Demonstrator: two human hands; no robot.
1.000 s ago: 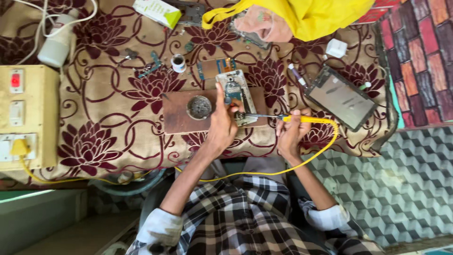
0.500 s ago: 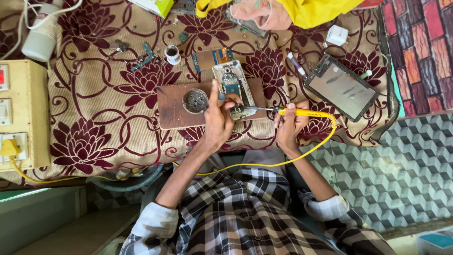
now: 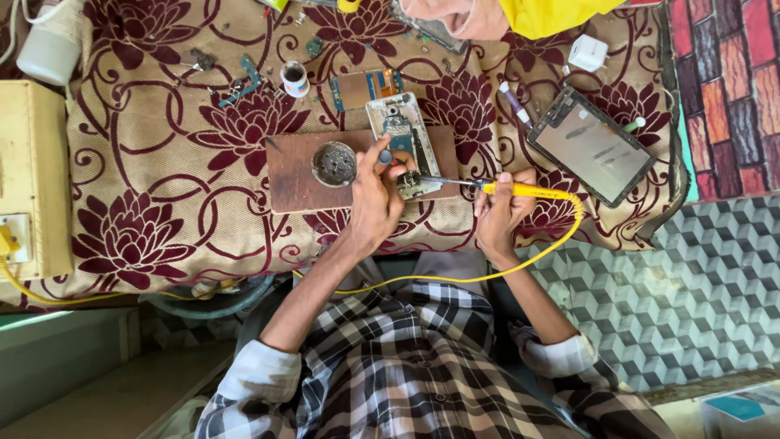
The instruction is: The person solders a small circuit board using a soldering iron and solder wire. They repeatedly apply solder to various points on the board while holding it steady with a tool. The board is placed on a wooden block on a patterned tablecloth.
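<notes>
Near the middle of the frame, the right hand [image 3: 497, 213] grips a yellow-handled soldering iron [image 3: 487, 187] like a pen, fingers closed round the handle, so its metal tip reaches leftward to the lower end of an opened phone [image 3: 402, 138]. The phone lies back-up on a brown wooden board [image 3: 292, 175], which likely spares the flowered cloth [image 3: 146, 211] from heat. The left hand [image 3: 375, 199] rests on the board with its fingertips pressed on the phone's lower edge, apparently pinning it so it cannot slide; the thumb touches something small that I cannot make out. Just left of that hand sits a small round tin [image 3: 334, 163], kept within easy reach of the iron. The iron's yellow cord [image 3: 520, 264] loops down across the lap. A tablet [image 3: 591, 146] lies at the upper right.
</notes>
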